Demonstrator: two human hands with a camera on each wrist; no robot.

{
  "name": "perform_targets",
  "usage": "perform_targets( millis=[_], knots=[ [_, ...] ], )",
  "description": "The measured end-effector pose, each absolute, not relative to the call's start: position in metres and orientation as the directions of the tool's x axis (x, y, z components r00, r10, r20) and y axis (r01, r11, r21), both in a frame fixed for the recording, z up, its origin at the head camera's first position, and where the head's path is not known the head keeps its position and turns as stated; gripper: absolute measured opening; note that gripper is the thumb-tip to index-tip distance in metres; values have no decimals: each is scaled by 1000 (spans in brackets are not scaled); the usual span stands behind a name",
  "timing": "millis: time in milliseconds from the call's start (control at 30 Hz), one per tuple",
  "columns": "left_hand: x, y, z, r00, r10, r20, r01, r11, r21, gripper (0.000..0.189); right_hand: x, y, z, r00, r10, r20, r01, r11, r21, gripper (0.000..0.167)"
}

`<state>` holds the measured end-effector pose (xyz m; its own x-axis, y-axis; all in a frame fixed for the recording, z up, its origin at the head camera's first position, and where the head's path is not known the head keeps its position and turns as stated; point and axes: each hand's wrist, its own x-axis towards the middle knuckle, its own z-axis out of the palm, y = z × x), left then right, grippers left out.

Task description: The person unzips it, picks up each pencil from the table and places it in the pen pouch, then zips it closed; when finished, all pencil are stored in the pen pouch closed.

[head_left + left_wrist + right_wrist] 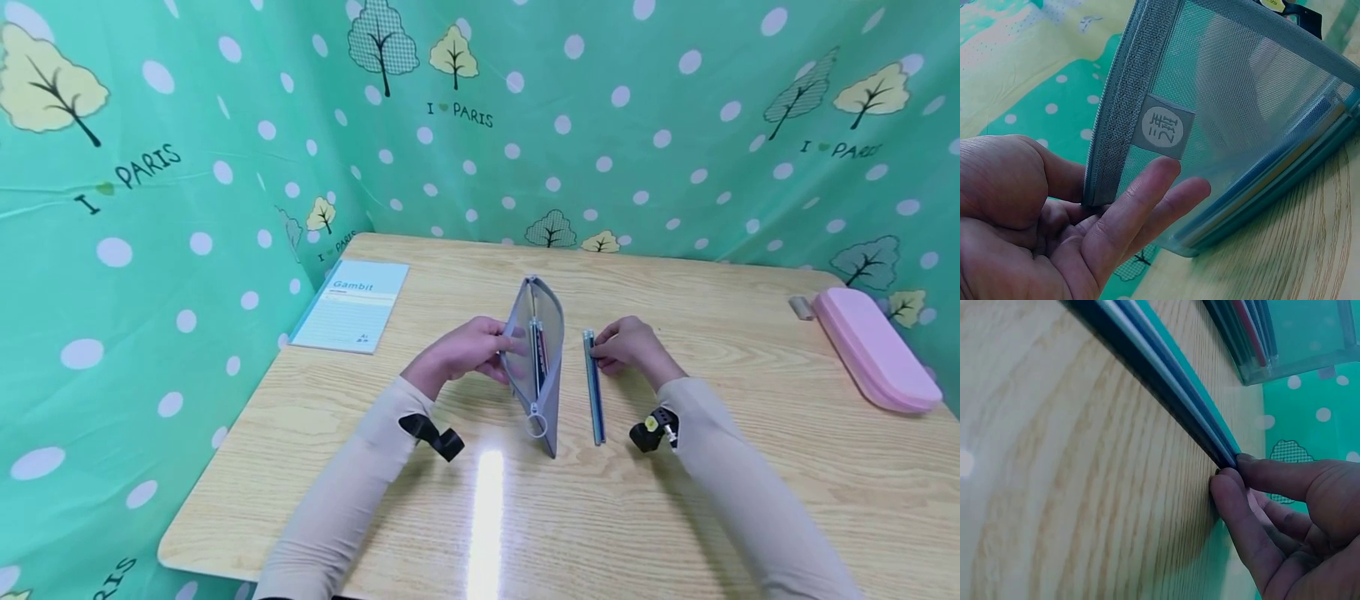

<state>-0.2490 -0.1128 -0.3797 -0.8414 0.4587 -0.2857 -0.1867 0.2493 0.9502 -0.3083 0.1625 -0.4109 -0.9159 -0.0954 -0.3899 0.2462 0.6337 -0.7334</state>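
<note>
My left hand (476,346) grips the side edge of a grey mesh zip pouch (554,333), which stands with its top unzipped. Several pencils (539,358) lean inside it. In the left wrist view, the thumb is on one side of the pouch's edge, and two fingers extend over the mesh beside a round-marked patch (1163,127). To the right of the pouch, my right hand (633,346) pinches a small bundle of blue and dark pencils (594,392) near its far end. Thumb and fingertip close on that end of the bundle (1172,375) in the right wrist view.
A light blue notebook (352,308) lies at the table's back left. Toward the right edge is a pink pencil case (873,346), with a small grey block (801,307) beside it. A green patterned curtain (525,167) hangs behind the wooden table (360,467).
</note>
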Motion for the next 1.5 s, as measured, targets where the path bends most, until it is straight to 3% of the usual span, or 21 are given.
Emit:
perform_targets(
  millis=[500,800,1000,1500],
  knots=[
    [-248,-110,-378,-839,452,-301,-213,237,948,40,-305,165,-417,-942,-60,-330,212,656,-725,30],
    [-248,-110,-379,-842,450,-297,-210,234,949,38,-299,178,-406,-896,-167,-412,306,440,-844,52],
    [-247,-111,-379,-840,453,-300,-210,239,948,40,-296,191,-397,-882,-242,-404,322,318,-892,55],
    [-247,-111,-381,-839,458,-292,-196,247,949,39,-276,194,-363,-927,-309,-213,193,94,-977,66]
  ],
)
